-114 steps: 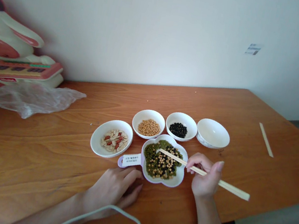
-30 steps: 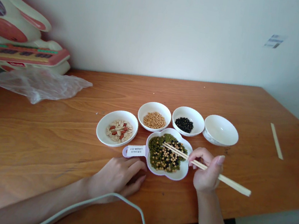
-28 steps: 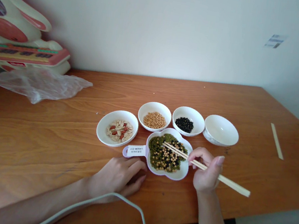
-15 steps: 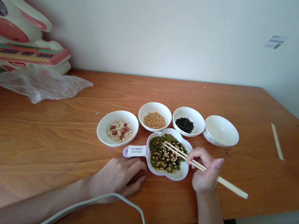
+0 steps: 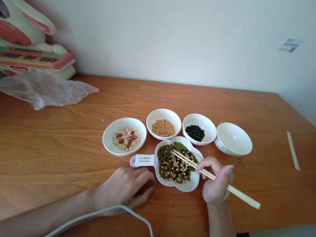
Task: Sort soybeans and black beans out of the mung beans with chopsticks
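Note:
A pair of wooden chopsticks [image 5: 233, 190] is gripped in my right hand [image 5: 217, 182], with the tips down among the beans in a flower-shaped dish [image 5: 190, 186]. That dish holds mixed green, black and yellow beans [image 5: 175, 164]; a labelled handle [image 5: 144, 160] sticks out on its left. My left hand [image 5: 125, 188] rests on the table just below the handle, its fingers loosely bent and apart, holding nothing. Behind the dish stand white bowls: one with peanuts [image 5: 126, 139], one with soybeans [image 5: 163, 128], one with black beans [image 5: 195, 132], and an empty bowl [image 5: 234, 138].
A paper chopstick sleeve or strip [image 5: 293, 151] lies at the right of the wooden table [image 5: 67, 135]. A crumpled plastic bag [image 5: 44, 89] and a cow-shaped toy keyboard [image 5: 26, 54] sit at the left. A white cable [image 5: 119, 206] loops in front of my left forearm.
My right hand and the chopsticks have shifted very slightly to the left, the tips still in the beans. My left hand stays in place.

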Demonstrator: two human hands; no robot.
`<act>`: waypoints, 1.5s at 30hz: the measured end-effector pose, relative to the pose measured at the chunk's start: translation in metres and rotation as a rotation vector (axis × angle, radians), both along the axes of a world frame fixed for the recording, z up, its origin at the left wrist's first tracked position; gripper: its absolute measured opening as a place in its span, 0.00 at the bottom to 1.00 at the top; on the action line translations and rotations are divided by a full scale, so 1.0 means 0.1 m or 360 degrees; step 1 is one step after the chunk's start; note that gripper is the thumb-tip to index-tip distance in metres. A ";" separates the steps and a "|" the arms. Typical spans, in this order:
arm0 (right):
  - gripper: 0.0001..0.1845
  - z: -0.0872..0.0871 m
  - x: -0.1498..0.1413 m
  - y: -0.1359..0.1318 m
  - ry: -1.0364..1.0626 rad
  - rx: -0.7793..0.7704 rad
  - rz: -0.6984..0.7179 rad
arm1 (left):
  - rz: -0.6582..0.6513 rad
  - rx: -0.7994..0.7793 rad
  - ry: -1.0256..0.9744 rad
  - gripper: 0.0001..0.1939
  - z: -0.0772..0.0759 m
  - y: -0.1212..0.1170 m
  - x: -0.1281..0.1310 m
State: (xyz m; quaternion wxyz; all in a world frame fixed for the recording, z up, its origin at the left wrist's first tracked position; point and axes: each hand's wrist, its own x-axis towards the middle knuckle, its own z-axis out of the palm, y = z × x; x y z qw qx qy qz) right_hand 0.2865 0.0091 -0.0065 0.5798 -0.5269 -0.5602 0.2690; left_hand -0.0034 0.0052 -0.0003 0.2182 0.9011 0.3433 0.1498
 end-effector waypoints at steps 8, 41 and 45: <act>0.48 0.03 -0.02 -0.01 0.0032 0.0027 -0.0023 | -0.0006 -0.0012 0.0003 0.05 -0.02 -0.01 0.00; 0.42 0.18 0.03 0.04 0.0426 0.0457 -0.0662 | 0.0003 -0.0016 0.0018 0.06 0.01 -0.02 0.00; 0.43 0.14 0.00 0.01 0.0359 0.0306 -0.0333 | 0.0007 -0.0009 0.0022 0.05 0.00 -0.02 0.00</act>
